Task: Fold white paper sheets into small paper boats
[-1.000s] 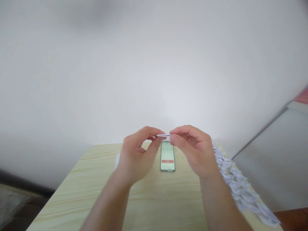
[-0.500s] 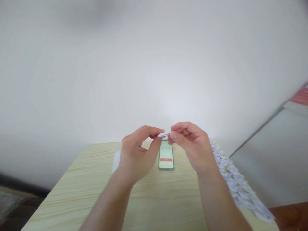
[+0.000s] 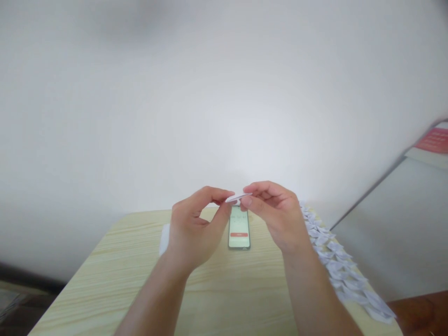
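Above the light wooden table [image 3: 115, 280] both my hands pinch one small white folded paper piece [image 3: 238, 197]. My left hand [image 3: 196, 228] grips its left end between thumb and forefinger. My right hand [image 3: 276, 217] grips its right end the same way. The paper is seen edge-on and tilts slightly up to the right. Directly below it a phone [image 3: 239, 228] lies flat on the table with its screen lit, showing a red bar.
A row of several small folded white paper pieces [image 3: 336, 266] runs along the table's right edge. A white sheet [image 3: 164, 238] lies partly hidden behind my left hand. A plain white wall stands behind the table. A red object [image 3: 436, 139] sits at the far right.
The paper piece has tilted from level to slightly raised on the right, and my fingers have shifted on it. The view has drifted a little, so everything sits slightly left.
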`<state>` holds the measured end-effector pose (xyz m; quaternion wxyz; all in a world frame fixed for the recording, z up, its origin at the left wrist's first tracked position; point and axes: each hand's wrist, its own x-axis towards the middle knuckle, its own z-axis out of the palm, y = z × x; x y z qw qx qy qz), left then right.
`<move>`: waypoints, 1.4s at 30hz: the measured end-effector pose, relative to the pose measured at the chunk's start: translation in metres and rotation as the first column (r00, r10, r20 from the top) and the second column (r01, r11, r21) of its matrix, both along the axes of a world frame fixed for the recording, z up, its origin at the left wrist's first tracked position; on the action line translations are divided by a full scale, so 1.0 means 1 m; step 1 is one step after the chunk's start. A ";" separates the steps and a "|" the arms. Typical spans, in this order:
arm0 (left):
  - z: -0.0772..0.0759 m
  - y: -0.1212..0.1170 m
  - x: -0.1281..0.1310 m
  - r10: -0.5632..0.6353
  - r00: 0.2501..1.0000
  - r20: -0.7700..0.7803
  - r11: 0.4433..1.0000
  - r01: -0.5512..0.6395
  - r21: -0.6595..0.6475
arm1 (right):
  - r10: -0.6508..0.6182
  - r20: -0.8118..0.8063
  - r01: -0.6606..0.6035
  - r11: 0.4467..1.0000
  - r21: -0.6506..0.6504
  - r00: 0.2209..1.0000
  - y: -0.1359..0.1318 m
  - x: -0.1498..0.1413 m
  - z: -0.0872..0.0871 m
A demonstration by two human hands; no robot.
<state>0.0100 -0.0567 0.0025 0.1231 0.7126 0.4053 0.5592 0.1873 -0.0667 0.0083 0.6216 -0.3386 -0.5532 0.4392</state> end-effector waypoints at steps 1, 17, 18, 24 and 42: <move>0.001 0.000 0.000 -0.004 1.000 -0.011 1.000 0.004 0.016 | 0.003 -0.004 -0.003 1.000 0.001 1.000 0.000 0.000 0.000; -0.001 -0.004 0.008 -0.169 0.983 0.070 0.985 0.166 0.052 | 0.065 -0.135 -0.079 0.992 -0.103 0.989 0.004 -0.001 -0.002; 0.000 -0.004 0.008 -0.194 0.973 0.123 0.981 0.195 0.004 | 0.042 -0.122 -0.053 0.994 -0.096 0.992 0.003 -0.001 -0.001; 0.004 -0.001 0.009 -0.307 0.854 0.420 0.900 0.404 -0.164 | -0.078 0.011 0.078 0.996 -0.031 0.997 -0.004 -0.002 0.006; -0.001 0.004 0.014 -0.348 0.819 0.456 0.853 0.479 -0.209 | -0.237 0.102 0.230 0.970 0.073 0.966 -0.005 -0.010 0.003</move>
